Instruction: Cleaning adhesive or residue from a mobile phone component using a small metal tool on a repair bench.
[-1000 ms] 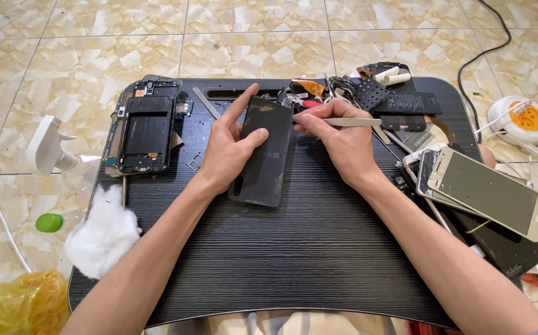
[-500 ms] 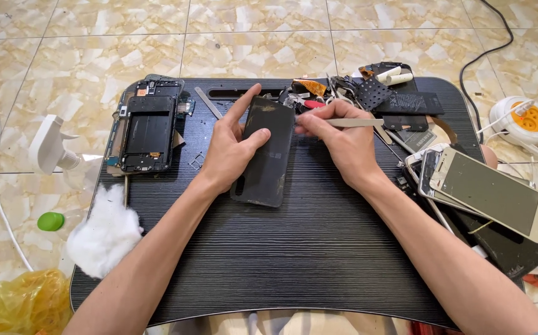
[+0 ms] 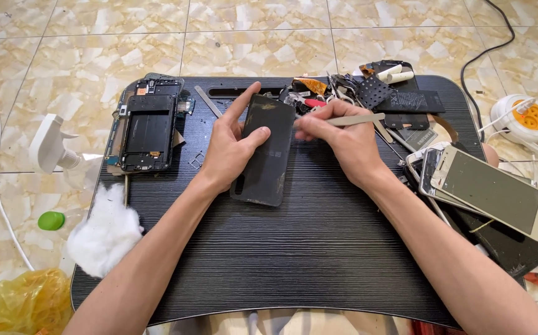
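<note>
A black phone back panel [image 3: 267, 152] lies on the dark lap table [image 3: 293, 248], long side running away from me. My left hand [image 3: 231, 146] rests on its left edge, thumb pressing the panel's face and forefinger stretched along the upper left side. My right hand [image 3: 337, 139] holds a flat metal pry tool [image 3: 356, 119], its hidden tip meeting the panel's upper right edge.
A stripped phone frame [image 3: 148, 127] lies at the table's left. Small parts and tools [image 3: 356, 90] crowd the far edge. Stacked phones and screens [image 3: 489, 192] sit at right. Cotton wad [image 3: 104, 231], white spray bottle [image 3: 51, 149], yellow bag [image 3: 23, 304], extension reel [image 3: 526, 119] lie around.
Both hands stay on the panel; the right hand with the pry tool has shifted slightly along the panel's top right edge.
</note>
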